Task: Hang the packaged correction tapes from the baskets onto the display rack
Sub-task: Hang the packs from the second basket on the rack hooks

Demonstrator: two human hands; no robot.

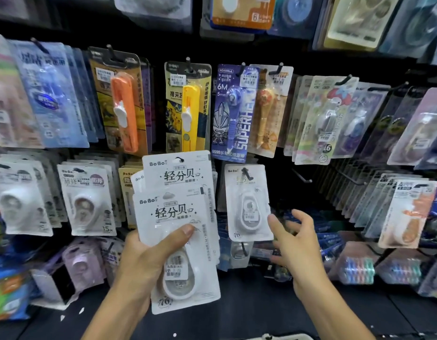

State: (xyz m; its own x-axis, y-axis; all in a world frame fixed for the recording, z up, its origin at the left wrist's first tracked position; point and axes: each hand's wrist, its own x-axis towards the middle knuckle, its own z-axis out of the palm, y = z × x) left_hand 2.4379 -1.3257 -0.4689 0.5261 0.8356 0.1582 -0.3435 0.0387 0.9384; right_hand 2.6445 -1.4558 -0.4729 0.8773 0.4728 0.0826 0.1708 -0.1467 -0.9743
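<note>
Packs (178, 217) — about three — gripped in left hand (141, 261); right hand (298, 244) holds none.

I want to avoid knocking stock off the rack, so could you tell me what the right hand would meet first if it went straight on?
Probably the white BoBo pack hanging on its hook; the right hand is open just beside its lower right edge, though depth is unclear.

Above you, an orange clip pusher pack (125, 111) hangs beside a yellow one (188, 111); coloured spiral coils (357, 269) lie lower right.
</note>
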